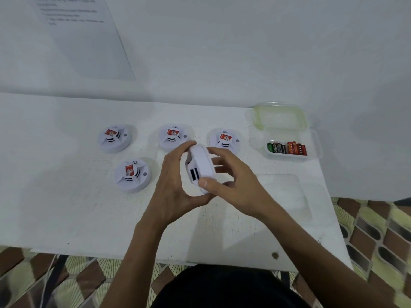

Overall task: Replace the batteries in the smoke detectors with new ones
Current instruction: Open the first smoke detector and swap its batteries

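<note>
Centre frame: your left hand and right hand both clasp one detector, tipped on edge above the table. Batteries lie in tub, right of frame.

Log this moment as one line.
left hand and right hand grip tilted smoke detector | four detectors on table | batteries in open container

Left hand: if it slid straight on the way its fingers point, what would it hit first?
Probably the middle white round smoke detector in the back row, though the raised left hand might pass above it.
</note>
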The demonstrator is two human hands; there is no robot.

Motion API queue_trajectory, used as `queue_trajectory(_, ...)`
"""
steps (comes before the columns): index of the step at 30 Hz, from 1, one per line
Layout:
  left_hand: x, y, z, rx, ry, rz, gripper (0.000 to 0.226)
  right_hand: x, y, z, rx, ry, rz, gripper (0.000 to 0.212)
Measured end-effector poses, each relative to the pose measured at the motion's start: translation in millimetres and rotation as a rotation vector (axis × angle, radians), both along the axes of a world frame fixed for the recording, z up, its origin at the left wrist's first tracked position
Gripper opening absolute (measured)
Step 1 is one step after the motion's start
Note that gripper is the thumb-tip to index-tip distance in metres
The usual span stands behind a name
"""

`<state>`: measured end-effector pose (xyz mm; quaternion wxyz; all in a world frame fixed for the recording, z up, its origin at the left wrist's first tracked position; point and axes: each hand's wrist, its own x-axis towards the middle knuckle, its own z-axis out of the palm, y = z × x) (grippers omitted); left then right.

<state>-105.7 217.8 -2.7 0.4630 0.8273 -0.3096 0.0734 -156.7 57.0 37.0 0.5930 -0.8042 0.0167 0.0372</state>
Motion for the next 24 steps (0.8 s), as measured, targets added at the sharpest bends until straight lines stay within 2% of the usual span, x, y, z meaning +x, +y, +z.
queue_trajectory(2,3,-2,-1,0.01,-0.011,0.014,0.084,-2,-4,-1,0.083,0.012,-0.019,0.052)
queue_trajectory(6,5,-5,-2,0.008,0.12,-0.043,0.087,-5,-9,-5,0.408,0.081,-0.072,0.037)
queue_trajectory(9,3,2,3,0.111,0.193,-0.026,0.103,-5,-12,-15,0.521,0.124,-0.117,0.033)
queue_trajectory(11,3,4,2,0.165,0.219,-0.005,0.107,-4,-14,-21,0.469,0.145,-0.136,0.034)
queue_trajectory(14,8,6,-6,0.214,0.253,0.011,0.107,-1,-16,-30,0.145,0.115,-0.153,0.033)
queue_trajectory(16,12,7,-14,0.267,0.271,0.013,0.106,3,-17,-37,0.013,0.119,-0.163,0.032)
queue_trajectory(24,16,9,-26,0.286,0.304,-0.02,0.104,5,-15,-53,0.125,0.145,-0.186,0.03)
